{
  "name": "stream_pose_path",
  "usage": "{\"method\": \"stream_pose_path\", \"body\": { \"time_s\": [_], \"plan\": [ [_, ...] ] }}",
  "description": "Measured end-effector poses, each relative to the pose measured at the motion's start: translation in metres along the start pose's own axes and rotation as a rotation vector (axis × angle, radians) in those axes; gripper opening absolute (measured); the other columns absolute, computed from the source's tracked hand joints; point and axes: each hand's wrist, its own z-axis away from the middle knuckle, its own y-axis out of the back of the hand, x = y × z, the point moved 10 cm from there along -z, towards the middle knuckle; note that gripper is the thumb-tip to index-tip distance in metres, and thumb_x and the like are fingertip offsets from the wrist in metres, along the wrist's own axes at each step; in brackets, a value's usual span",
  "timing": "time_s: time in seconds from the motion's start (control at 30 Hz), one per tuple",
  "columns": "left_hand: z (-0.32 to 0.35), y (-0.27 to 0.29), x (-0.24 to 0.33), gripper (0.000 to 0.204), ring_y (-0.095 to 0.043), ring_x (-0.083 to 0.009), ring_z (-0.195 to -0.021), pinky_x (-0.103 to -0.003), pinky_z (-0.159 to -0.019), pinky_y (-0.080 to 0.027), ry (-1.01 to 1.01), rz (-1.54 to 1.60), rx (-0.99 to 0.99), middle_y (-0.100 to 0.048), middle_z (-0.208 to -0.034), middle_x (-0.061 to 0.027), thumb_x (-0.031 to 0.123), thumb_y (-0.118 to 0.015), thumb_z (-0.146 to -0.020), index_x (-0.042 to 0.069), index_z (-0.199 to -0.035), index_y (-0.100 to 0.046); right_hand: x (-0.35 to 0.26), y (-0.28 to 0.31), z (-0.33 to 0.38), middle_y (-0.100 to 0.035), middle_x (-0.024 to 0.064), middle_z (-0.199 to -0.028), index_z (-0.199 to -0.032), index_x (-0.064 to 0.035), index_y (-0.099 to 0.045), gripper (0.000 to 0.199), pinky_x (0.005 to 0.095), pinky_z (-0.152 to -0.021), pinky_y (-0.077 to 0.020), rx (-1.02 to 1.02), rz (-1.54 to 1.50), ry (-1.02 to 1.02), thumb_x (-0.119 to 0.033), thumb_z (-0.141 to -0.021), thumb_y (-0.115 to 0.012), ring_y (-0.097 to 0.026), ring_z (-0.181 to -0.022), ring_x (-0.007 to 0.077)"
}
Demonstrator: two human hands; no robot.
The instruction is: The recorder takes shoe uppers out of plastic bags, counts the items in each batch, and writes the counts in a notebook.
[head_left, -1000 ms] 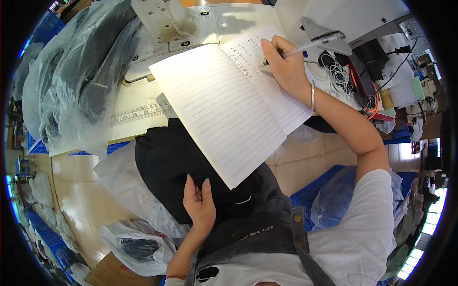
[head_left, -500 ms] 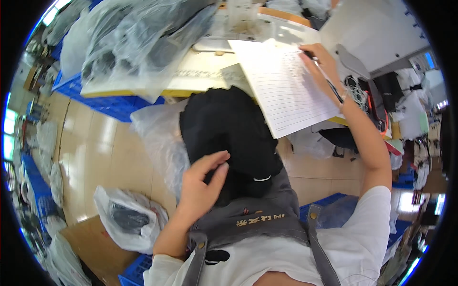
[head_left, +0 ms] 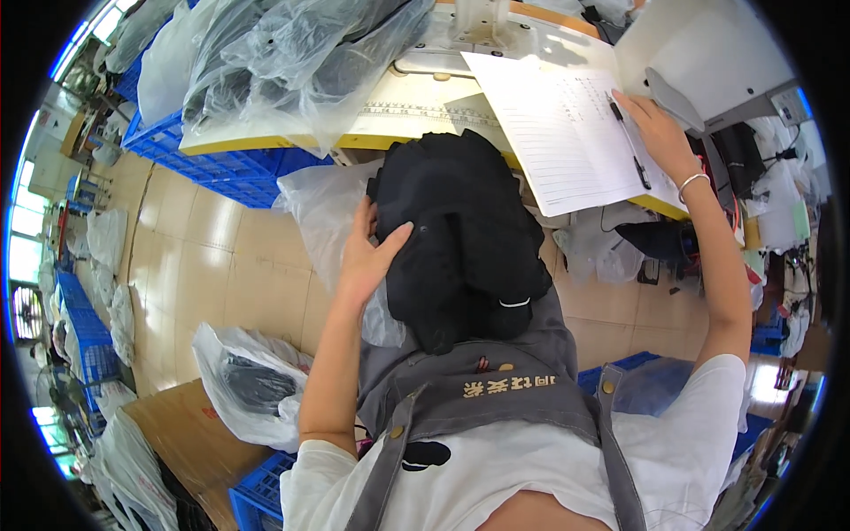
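Observation:
A bundle of black cloth (head_left: 452, 239) lies on my lap, over the grey apron (head_left: 496, 398). My left hand (head_left: 363, 257) is at its left side, thumb spread away from the fingers and touching the cloth; the fingertips partly disappear at its edge. Up at the right, a lined notebook (head_left: 567, 150) lies open on the table, its near corner jutting past the table edge. Handwriting fills the upper part of the page. A black and white pen (head_left: 630, 146) lies loose on the page. Beside it my right hand (head_left: 660, 133) rests at the notebook's right edge, fingers stretched out.
Clear plastic bags of dark goods (head_left: 292, 71) cover the left of the white table (head_left: 398, 119). A blue crate (head_left: 212, 173) stands below the table edge. On the floor at left are a white plastic bag (head_left: 252, 380) and a cardboard box (head_left: 195, 434).
The pen has left my right hand and now lies on the page. My left hand has moved from above the cloth bundle to its left edge. The view has shifted slightly.

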Motion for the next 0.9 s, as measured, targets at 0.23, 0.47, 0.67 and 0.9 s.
{"method": "stream_pose_path", "body": {
  "time_s": [0.23, 0.47, 0.67, 0.9],
  "plan": [
    [0.011, 0.024, -0.002, 0.06, -0.046, -0.0247, -0.111, -0.033, -0.091, -0.039, -0.086, -0.101, 0.161, -0.044, -0.124, -0.0175, 0.019, -0.065, -0.077, -0.003, -0.126, -0.037, -0.141, 0.039, 0.094, -0.058, 0.0097, -0.084, -0.095, -0.0051, -0.058, 0.027, 0.034, -0.066, -0.0471, 0.009, -0.502, 0.063, -0.008, -0.068, -0.059, -0.057, -0.076, 0.0292],
    [-0.015, -0.005, -0.002, 0.072, -0.04, -0.0307, -0.118, -0.036, -0.098, -0.03, -0.009, -0.153, 0.024, -0.037, -0.13, -0.0233, 0.034, -0.062, -0.078, -0.008, -0.128, -0.031, -0.186, -0.03, 0.082, -0.051, 0.0165, -0.102, -0.119, 0.0016, -0.045, 0.061, 0.0394, -0.082, -0.0392, 0.035, -0.682, -0.407, -0.027, -0.069, -0.066, -0.048, -0.09, 0.0324],
    [0.045, -0.004, 0.079, 0.054, -0.043, -0.03, -0.115, -0.035, -0.096, -0.031, -0.414, -0.444, 0.273, -0.044, -0.124, -0.0218, 0.026, -0.057, -0.082, -0.004, -0.124, -0.04, -0.189, -0.054, 0.064, -0.048, 0.0199, -0.1, -0.112, 0.0069, -0.046, 0.065, 0.0409, -0.082, -0.0384, -0.185, -0.977, -0.588, -0.028, -0.063, -0.07, -0.047, -0.091, 0.0361],
    [0.093, -0.088, 0.148, 0.032, -0.05, -0.0307, -0.106, -0.045, -0.099, -0.024, -0.97, -0.996, -0.27, -0.059, -0.103, -0.0061, 0.029, -0.054, -0.076, 0.008, -0.097, -0.063, -0.292, 0.023, 0.044, -0.042, 0.0237, -0.115, -0.111, 0.0061, -0.043, 0.06, 0.0393, -0.089, -0.0407, -0.019, -0.99, -0.172, -0.013, -0.06, -0.068, -0.045, -0.106, 0.0388]
  ]
}}
